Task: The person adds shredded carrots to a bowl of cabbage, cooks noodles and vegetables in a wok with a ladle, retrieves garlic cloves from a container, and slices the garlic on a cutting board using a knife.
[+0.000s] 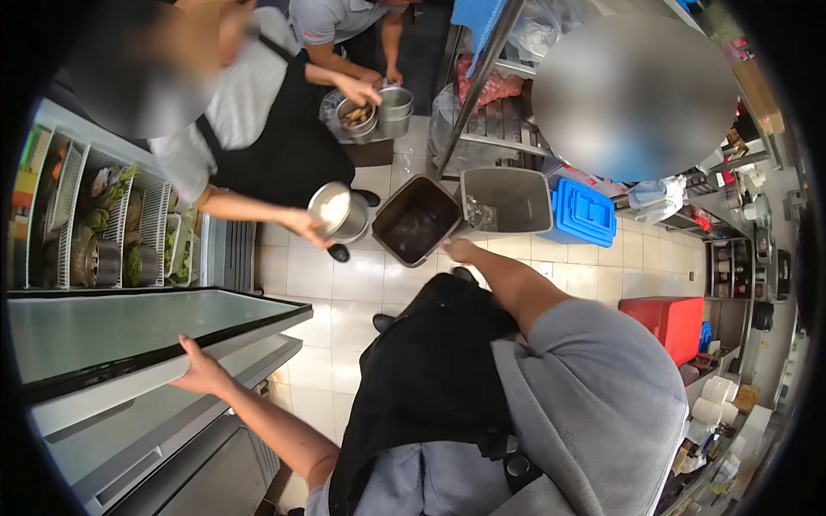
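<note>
My left hand (205, 370) holds the edge of an open glass refrigerator door (155, 344), thumb on the near side, some fingers hidden behind it. My right hand (462, 250) is closed at the near right corner of a dark brown bin (419, 182), which stands on the tiles and looks hollow inside. Touching that bin on its right is a grey bin (548, 193) with a crumpled clear bag at the bottom. Across from me, a co-worker's hand (308, 225) holds a metal pot (348, 219) with something white inside, tilted beside the brown bin.
Greens fill wire shelves in the refrigerator (120, 215). Another person stands behind metal containers (394, 112), one holding brownish food. A blue lidded box (582, 211), a red cooler (662, 327) and a metal rack (482, 77) line the right side.
</note>
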A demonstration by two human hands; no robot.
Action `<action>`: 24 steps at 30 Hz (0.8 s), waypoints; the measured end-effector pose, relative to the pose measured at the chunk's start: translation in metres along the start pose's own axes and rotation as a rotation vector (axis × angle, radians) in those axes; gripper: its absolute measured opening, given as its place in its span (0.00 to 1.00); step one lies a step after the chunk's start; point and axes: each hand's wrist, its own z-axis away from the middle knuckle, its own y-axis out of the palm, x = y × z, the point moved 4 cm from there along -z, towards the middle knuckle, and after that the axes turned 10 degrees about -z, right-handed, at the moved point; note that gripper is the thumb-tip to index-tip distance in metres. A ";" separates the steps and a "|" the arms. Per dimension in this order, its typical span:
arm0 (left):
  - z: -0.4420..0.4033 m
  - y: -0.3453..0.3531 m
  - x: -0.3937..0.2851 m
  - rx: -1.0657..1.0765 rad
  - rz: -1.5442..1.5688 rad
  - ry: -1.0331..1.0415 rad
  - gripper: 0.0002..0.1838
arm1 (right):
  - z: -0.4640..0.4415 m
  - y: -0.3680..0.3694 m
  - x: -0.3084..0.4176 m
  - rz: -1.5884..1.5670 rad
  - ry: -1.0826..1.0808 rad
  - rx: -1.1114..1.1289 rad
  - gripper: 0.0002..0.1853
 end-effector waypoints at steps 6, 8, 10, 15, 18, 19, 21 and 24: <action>-0.002 0.007 0.036 0.055 -0.191 -0.367 0.28 | 0.059 -0.086 -0.211 -0.339 0.479 -0.040 0.33; -0.008 0.008 0.047 0.035 -0.138 -0.216 0.25 | 0.075 -0.103 -0.246 -0.404 0.421 0.022 0.27; -0.013 0.009 0.033 0.066 -0.135 -0.123 0.23 | 0.076 -0.114 -0.300 -0.501 0.330 0.059 0.22; -0.018 0.014 -0.014 0.158 -0.206 -0.024 0.37 | 0.136 -0.187 -0.352 -0.596 0.509 0.097 0.18; -0.019 0.013 -0.006 0.157 -0.212 -0.154 0.41 | 0.140 -0.216 -0.402 -0.591 0.494 0.045 0.18; -0.016 0.007 -0.001 0.211 -0.210 -0.247 0.42 | 0.147 -0.220 -0.408 -0.605 0.485 0.011 0.18; -0.004 0.003 -0.029 0.310 -0.204 -0.455 0.42 | 0.154 -0.230 -0.422 -0.588 0.509 0.001 0.18; -0.003 -0.003 -0.028 0.279 -0.342 -0.477 0.43 | 0.156 -0.239 -0.430 -0.520 0.549 0.038 0.17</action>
